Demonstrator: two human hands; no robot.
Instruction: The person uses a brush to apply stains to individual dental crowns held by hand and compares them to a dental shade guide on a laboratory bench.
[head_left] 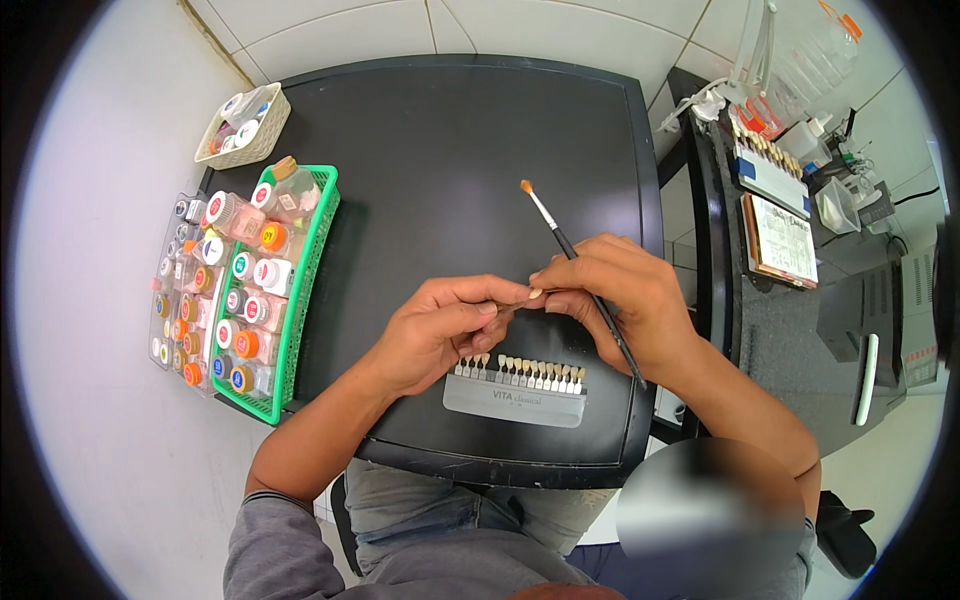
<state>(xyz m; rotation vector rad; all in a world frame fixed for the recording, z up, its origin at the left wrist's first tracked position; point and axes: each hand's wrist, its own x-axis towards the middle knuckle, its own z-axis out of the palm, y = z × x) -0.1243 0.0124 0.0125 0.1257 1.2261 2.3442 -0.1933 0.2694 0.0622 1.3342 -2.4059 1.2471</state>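
Observation:
Above the table's near part, my left hand (440,330) pinches a small tooth shade tab, its cream tooth-shaped tip (536,294) showing between the two hands. My right hand (625,300) is closed round a slim brush (560,238), whose orange-brown bristles point up and away to the left. Fingertips of the same hand meet the tab's tip. Just below both hands, a grey tooth shade guide (514,400) lies on the black table (470,150), a row of tabs along its upper edge. The left fingers cover part of that row.
To the left stands a green basket (318,225) of capped bottles, beside a clear tray (160,305) of more jars. A cream basket (268,137) is farther back. On the right-hand counter are a notebook (785,240), another shade guide (770,185) and a clear container (838,205).

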